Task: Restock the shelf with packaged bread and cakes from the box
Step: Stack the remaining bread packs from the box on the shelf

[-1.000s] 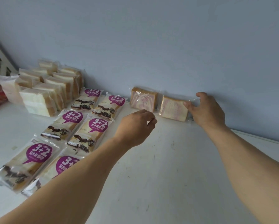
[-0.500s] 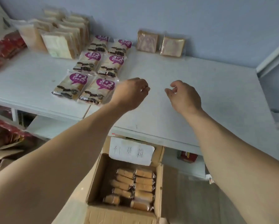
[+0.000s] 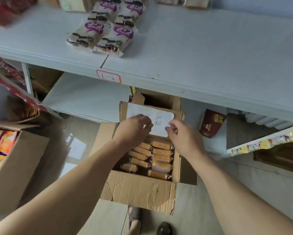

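Now hands (image 3: pixel 134 129) (empty) above box (image 3: pixel 139 189).

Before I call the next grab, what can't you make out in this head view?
- Packs under the left hand and right hand: the box's far rows are covered.
- Paper label: writing partly hidden by both hands.
- Bread at the shelf's back: cut off by the top edge.
- Whether either hand touches a pack: unclear.

One head-worn view, tipped steeply down from close above: both forearms reach forward, the box (image 3: pixel 139 190) sits just below the hands, the shelf (image 3: pixel 201 65) stretches beyond them.
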